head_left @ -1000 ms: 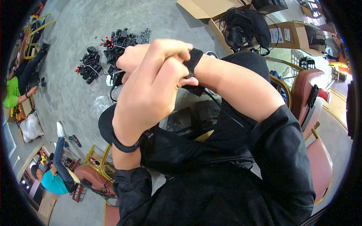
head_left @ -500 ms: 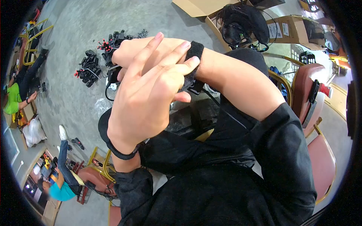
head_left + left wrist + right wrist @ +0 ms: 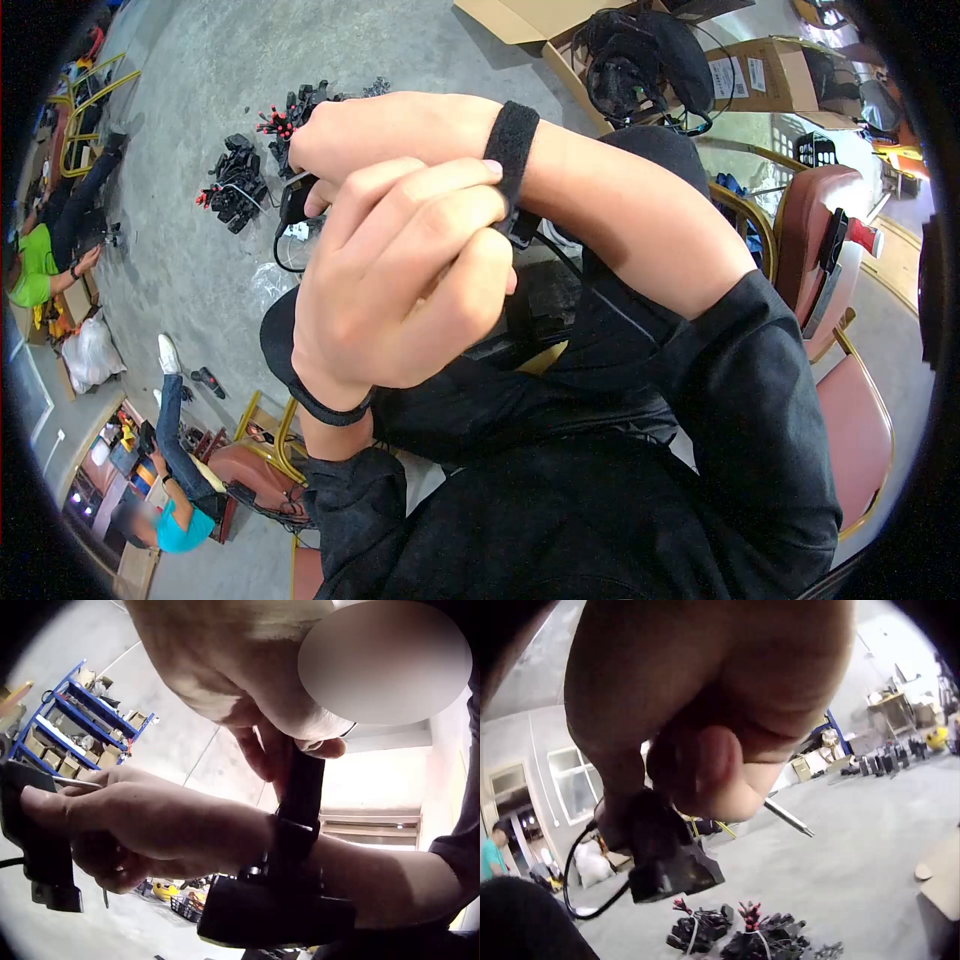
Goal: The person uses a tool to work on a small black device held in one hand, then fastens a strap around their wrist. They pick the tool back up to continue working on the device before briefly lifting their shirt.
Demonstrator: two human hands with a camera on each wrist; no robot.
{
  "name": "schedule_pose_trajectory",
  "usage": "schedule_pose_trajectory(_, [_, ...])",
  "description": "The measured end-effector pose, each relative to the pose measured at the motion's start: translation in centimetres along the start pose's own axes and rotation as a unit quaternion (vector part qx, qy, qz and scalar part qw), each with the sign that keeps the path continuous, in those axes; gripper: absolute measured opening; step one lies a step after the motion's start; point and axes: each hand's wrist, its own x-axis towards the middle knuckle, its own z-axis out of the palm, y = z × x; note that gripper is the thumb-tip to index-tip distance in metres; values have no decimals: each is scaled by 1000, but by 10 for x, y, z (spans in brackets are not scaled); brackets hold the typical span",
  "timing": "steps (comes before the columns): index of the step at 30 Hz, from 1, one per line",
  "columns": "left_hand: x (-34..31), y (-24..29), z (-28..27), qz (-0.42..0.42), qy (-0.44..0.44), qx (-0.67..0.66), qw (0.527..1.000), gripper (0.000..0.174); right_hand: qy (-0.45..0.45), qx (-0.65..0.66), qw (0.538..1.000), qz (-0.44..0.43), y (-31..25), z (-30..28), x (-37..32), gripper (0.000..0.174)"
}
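In the head view my left hand lies across my right forearm. Its fingertips pinch the black wrist strap that goes round my right wrist. From the left wrist view, the strap's upper end rises between finger and thumb, above a black box mounted on that wrist. My right hand grips a small black device with a thin cable. A slim silver rod with a narrow tip also sticks out of that hand; its middle is hidden by the fingers.
Bundles of black parts with red tips lie on the concrete floor ahead. An open cardboard box and a black backpack are at the upper right. Chairs stand on both sides. Two other people sit at the left.
The left fingers were curled at the strap, then stretched out flat over it, and now curl again and pinch it. The right hand has shifted slightly left. The person in teal has leaned differently.
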Motion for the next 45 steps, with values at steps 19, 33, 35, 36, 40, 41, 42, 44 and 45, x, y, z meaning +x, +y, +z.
schedule_pose_trajectory(19, [0,-3,-4,-17,-39,-27,999,30,24,33,999,1,16,7,11,33])
schedule_pose_trajectory(33, [-1,-5,6,-45,30,-23,998,27,18,90,994,58,16,-9,10,30])
schedule_pose_trajectory(35, [-1,-7,3,-35,4,-23,999,27,14,79,995,62,10,-8,9,32])
schedule_pose_trajectory(36, [0,-7,1,-26,-21,-25,999,27,8,68,995,67,8,-8,9,34])
schedule_pose_trajectory(40, [1,-8,-1,-36,-27,0,999,25,10,91,994,53,10,-7,14,40])
schedule_pose_trajectory(41, [0,-7,1,-36,-27,0,999,25,11,91,994,53,9,-8,15,40])
schedule_pose_trajectory(42, [-2,-6,4,-70,-8,-11,997,24,30,116,991,61,8,-9,16,40])
schedule_pose_trajectory(44, [-6,-6,8,-104,12,-23,994,23,50,141,986,70,7,-12,17,41])
schedule_pose_trajectory(45, [-8,-7,8,-121,14,-36,992,24,35,150,985,84,4,-17,18,41])
